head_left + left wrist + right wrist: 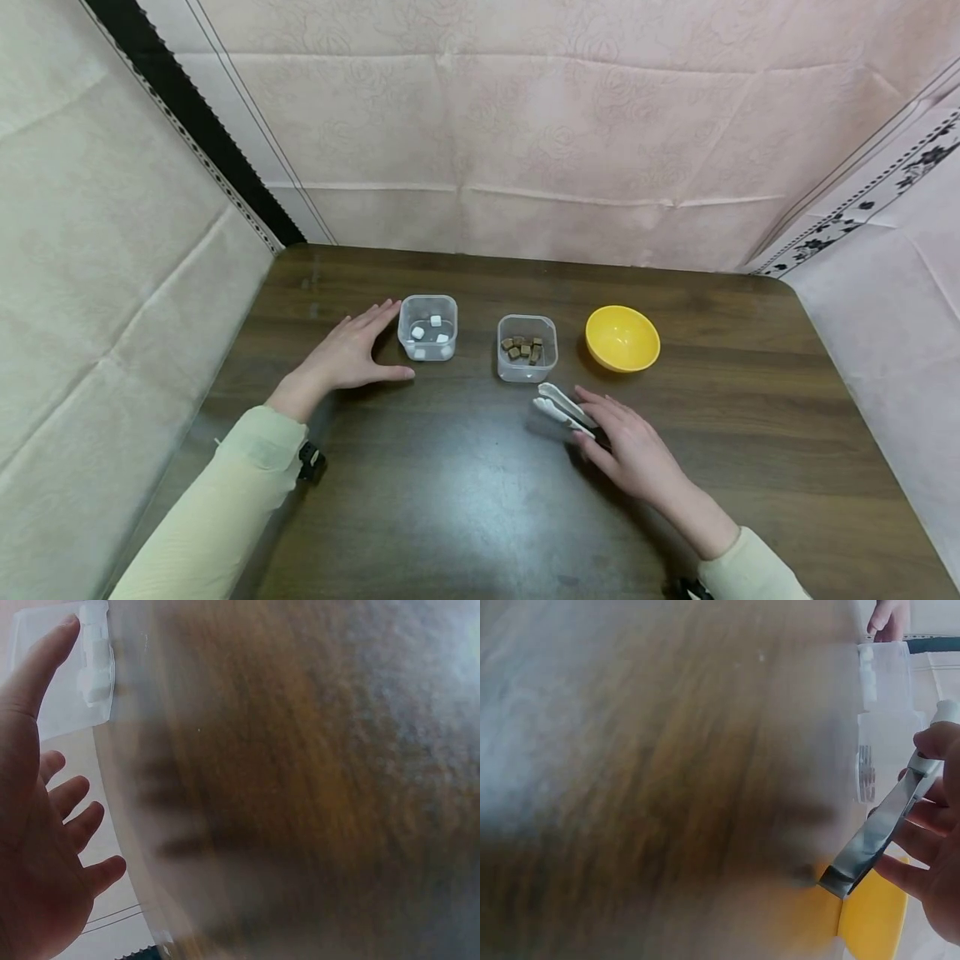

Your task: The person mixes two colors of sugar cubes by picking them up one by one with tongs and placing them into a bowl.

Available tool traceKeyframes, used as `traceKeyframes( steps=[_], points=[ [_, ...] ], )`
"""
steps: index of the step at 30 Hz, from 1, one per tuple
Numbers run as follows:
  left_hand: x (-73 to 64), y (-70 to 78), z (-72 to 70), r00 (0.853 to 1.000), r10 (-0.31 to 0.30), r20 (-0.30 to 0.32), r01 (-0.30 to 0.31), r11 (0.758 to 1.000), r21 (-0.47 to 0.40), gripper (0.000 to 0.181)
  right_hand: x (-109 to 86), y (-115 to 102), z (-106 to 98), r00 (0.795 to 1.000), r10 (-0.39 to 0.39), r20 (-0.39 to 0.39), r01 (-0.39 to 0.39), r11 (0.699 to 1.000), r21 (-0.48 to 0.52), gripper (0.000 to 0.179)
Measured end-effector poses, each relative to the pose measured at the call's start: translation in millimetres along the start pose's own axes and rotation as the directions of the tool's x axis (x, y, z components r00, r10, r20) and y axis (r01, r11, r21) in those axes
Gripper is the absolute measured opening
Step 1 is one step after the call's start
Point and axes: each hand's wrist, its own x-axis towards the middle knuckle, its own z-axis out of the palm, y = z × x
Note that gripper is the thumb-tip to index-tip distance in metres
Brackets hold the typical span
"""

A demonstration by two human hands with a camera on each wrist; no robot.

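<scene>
The right hand (630, 446) holds tongs (567, 403) just nearside of the brown-cube box (525, 325); left of that box, the left hand (348, 354), fingers wide, flanks the white-cube box (433, 304), which a careless inward nudge could tip.

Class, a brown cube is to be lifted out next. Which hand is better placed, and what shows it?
The right hand, most likely: it holds the tongs, pointed toward the brown cubes. The left hand holds nothing and is beside the tub of white cubes.
</scene>
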Motion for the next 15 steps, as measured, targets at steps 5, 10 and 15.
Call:
traceKeyframes(
  steps=[5,10,15],
  points=[
    [-0.3,1.2,-0.7,1.000,0.001,-0.001,-0.001,1.000,-0.004,0.123,4.1,0.1,-2.0,0.999,0.033,0.009,-0.033,0.999,0.038,0.033],
    [0.2,2.4,-1.5,1.000,-0.003,0.004,0.003,1.000,-0.013,0.124,9.5,-1.0,-6.6,0.995,0.087,0.054,-0.092,0.991,0.093,0.036],
    [1.1,1.2,-0.9,1.000,-0.003,0.004,0.003,1.000,-0.017,0.125,15.1,-2.7,-14.0,0.989,0.120,0.082,-0.133,0.975,0.176,0.022]
  ],
)
